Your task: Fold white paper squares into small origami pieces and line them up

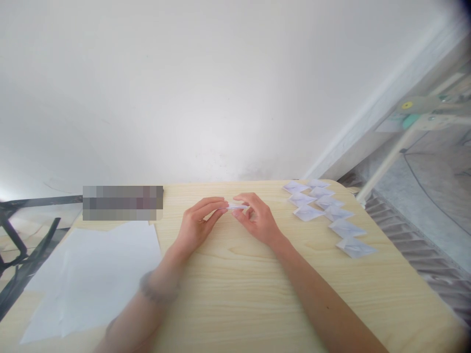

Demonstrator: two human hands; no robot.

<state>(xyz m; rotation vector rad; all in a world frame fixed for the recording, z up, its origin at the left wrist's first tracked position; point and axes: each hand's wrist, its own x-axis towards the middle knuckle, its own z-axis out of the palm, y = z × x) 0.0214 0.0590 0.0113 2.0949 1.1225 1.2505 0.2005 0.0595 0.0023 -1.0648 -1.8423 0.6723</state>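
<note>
Above the middle of the table, a small folded white paper piece (237,206) is seen nearly edge-on. My left hand (200,218) pinches its left end between thumb and fingers. Around the right end, my right hand (260,219) is closed with a curled index finger above and the thumb below. How firmly these right fingers press on the paper is hard to see. To the right, several folded paper pieces (309,212) with pointed ends lie in two slanting rows. Their shapes look alike, with raised folds in the middle.
White paper sheets (99,279) lie overlapping on the left of the wooden table (235,304). Behind them is a blurred-out patch (122,203). A black metal frame (14,230) stands at the left edge. The wall (221,98) meets the table's back, and a white pole (386,162) rises beyond the right edge.
</note>
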